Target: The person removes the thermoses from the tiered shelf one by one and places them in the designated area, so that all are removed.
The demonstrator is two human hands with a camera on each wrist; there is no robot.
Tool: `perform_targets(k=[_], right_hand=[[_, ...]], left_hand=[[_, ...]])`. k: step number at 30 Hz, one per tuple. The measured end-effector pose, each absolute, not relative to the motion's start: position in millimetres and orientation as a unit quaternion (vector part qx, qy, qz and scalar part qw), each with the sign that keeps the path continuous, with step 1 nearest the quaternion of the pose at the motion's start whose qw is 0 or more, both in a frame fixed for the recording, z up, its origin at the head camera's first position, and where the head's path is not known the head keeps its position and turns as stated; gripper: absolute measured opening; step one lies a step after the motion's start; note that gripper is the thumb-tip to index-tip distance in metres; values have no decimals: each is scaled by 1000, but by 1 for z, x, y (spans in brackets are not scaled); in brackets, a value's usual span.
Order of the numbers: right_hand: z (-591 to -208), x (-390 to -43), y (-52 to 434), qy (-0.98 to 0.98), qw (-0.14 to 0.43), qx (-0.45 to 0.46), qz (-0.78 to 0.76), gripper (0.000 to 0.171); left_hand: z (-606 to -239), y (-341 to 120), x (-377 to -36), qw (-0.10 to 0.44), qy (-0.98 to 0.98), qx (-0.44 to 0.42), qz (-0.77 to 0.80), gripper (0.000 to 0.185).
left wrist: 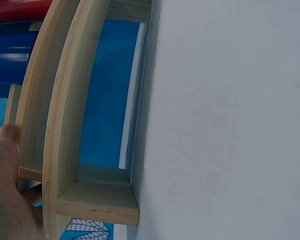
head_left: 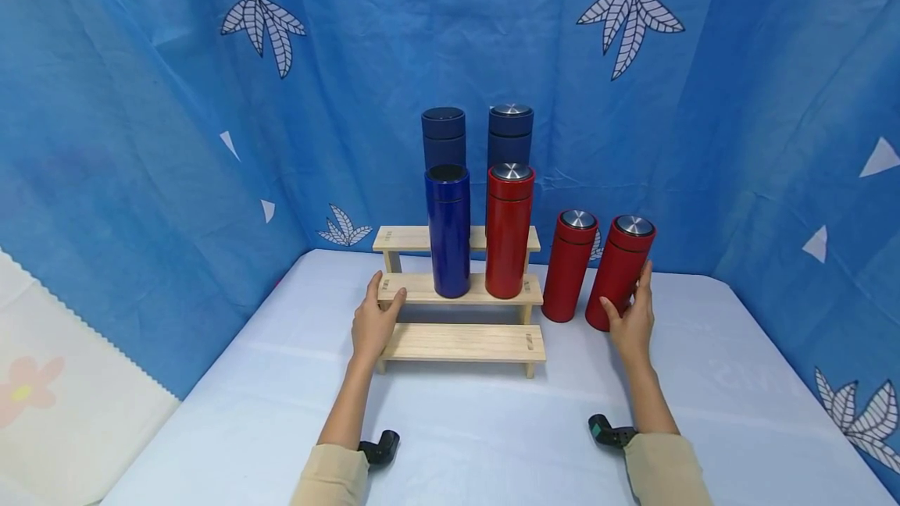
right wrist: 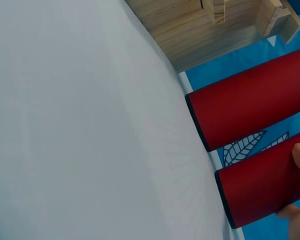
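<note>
In the head view my left hand point(head_left: 374, 320) holds the left end of the middle step of a three-step wooden stand point(head_left: 457, 342). The left wrist view shows its thumb on the step's edge and other fingers beneath. On that step stand a glossy blue thermos point(head_left: 448, 236) and a glossy red thermos point(head_left: 509, 240). My right hand point(head_left: 631, 326) grips the lower part of the rightmost matte red thermos point(head_left: 621, 272), thumb on one side and fingers on the other. Just left of it a second matte red thermos point(head_left: 568, 268) stands on the table, beside the stand.
Two dark navy thermoses, one left point(head_left: 444, 135) and one right point(head_left: 511, 131), stand on the top step behind the glossy pair. The white-covered table point(head_left: 485, 436) runs back to a blue patterned curtain point(head_left: 366, 100) that also closes off both sides.
</note>
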State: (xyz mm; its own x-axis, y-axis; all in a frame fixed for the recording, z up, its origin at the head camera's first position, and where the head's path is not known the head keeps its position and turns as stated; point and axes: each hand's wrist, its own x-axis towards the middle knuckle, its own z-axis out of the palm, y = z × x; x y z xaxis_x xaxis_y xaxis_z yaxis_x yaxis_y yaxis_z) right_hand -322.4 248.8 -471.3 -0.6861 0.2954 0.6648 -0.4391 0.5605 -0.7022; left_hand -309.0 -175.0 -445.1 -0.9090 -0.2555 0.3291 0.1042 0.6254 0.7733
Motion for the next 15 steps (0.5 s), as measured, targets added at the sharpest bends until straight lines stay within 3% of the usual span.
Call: perform_targets(k=[7,15], right_hand=[[-468,-319,245,-757,395,-1,520,96],[-429,-305,214,-702,509,-33,496,69]], left_hand=[[-446,-175,-309,211,-878,39,-429,76],[-447,-175,-309,211,-877,44,-429,76]])
